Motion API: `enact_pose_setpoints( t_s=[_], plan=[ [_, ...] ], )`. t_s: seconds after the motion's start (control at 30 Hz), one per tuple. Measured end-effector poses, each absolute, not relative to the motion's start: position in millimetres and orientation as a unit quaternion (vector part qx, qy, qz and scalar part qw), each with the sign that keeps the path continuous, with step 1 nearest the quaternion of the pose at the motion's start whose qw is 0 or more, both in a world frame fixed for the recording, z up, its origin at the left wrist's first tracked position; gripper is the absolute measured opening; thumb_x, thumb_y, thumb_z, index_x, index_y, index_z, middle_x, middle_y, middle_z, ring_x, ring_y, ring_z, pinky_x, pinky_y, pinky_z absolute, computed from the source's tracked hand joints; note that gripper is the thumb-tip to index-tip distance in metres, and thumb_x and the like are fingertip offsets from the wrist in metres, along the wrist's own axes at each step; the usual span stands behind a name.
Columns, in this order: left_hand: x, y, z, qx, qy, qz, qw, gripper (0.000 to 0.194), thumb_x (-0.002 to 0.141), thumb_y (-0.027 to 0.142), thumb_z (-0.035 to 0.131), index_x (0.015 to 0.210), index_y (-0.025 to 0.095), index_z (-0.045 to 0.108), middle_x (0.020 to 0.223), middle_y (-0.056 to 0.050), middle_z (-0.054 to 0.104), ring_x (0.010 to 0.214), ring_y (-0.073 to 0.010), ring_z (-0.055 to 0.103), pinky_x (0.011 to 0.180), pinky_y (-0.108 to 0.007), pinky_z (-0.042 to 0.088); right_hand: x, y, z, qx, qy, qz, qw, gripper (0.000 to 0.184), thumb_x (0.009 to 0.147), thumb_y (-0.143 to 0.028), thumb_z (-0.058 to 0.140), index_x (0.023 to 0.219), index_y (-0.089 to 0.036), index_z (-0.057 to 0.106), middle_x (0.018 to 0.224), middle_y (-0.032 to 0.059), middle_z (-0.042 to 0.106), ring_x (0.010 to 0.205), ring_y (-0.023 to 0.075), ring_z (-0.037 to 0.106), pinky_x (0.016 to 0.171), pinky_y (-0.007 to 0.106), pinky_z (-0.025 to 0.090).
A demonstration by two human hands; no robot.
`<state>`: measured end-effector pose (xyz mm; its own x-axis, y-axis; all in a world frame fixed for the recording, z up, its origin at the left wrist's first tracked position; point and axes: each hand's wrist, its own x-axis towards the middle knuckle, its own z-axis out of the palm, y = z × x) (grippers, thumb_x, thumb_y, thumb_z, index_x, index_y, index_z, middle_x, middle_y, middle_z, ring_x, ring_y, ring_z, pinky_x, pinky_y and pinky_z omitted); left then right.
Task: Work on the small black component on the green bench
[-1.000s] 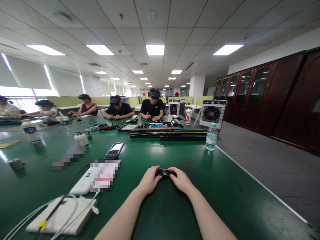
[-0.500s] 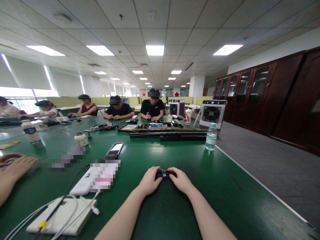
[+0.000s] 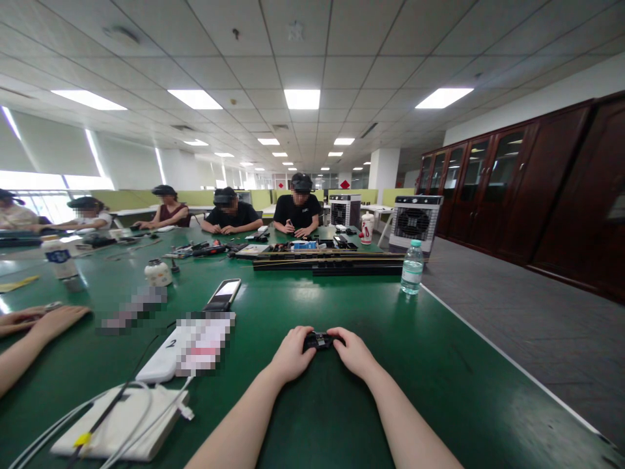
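Green tabletop (image 3: 430, 365) lies beneath one black device (image 3: 319, 341), which sits between two bare hands. Left hand (image 3: 293, 355) pinches its left end and right hand (image 3: 354, 352) its right end; both grips are narrow, closed on the device. Whether the device rests on the wood or is held just above it, I cannot tell.

One clear bottle (image 3: 413, 268) stands upright beyond the device and to its right. Straight beyond the device are two long black trays (image 3: 359, 268), with thin rods (image 3: 293, 260) along them, too fine to count. Left of the device lie one phone (image 3: 225, 293), one white power bank (image 3: 157, 359) marked 2, and one white box (image 3: 117, 420), crossed by cables. Farther left and beyond the device stand one jar (image 3: 157, 273) and one white flask (image 3: 59, 260). Well left of the device, two hands (image 3: 61, 321) of a co-worker reach in.

Far beyond the device are five seated people (image 3: 297, 212) in dark headgear, one cup (image 3: 366, 229) and two air coolers (image 3: 418, 223).
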<state>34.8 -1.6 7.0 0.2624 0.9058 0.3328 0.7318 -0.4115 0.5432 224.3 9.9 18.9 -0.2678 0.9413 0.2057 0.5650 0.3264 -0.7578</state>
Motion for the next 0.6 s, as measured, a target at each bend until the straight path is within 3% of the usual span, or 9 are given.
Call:
enact_pose_setpoints(
  t_s=[0.3, 0.6],
  plan=[
    [35.4, -5.0, 11.4, 0.783, 0.524, 0.302, 0.146, 0.039, 0.074, 0.016, 0.053, 0.112, 0.018, 0.051, 0.114, -0.009, 0.056, 0.106, -0.0228, 0.05, 0.096, -0.036, 0.037, 224.4, 10.6, 17.5, -0.502, -0.739, 0.289, 0.343, 0.034, 0.077, -0.013, 0.041, 0.102, -0.02, 0.063, 0.107, 0.0047, 0.066, 0.103, 0.0179, 0.059, 0.095, 0.033, 0.042],
    [34.8, -4.3, 10.8, 0.79, 0.51, 0.308, 0.143, 0.037, 0.075, 0.02, 0.054, 0.112, 0.017, 0.053, 0.113, -0.009, 0.057, 0.105, -0.0231, 0.051, 0.094, -0.037, 0.038, 220.6, 2.6, 26.6, -0.477, -0.757, 0.264, 0.36, 0.026, 0.075, -0.026, 0.055, 0.098, -0.021, 0.065, 0.103, 0.0049, 0.067, 0.1, 0.0209, 0.058, 0.093, 0.035, 0.041]
  ],
)
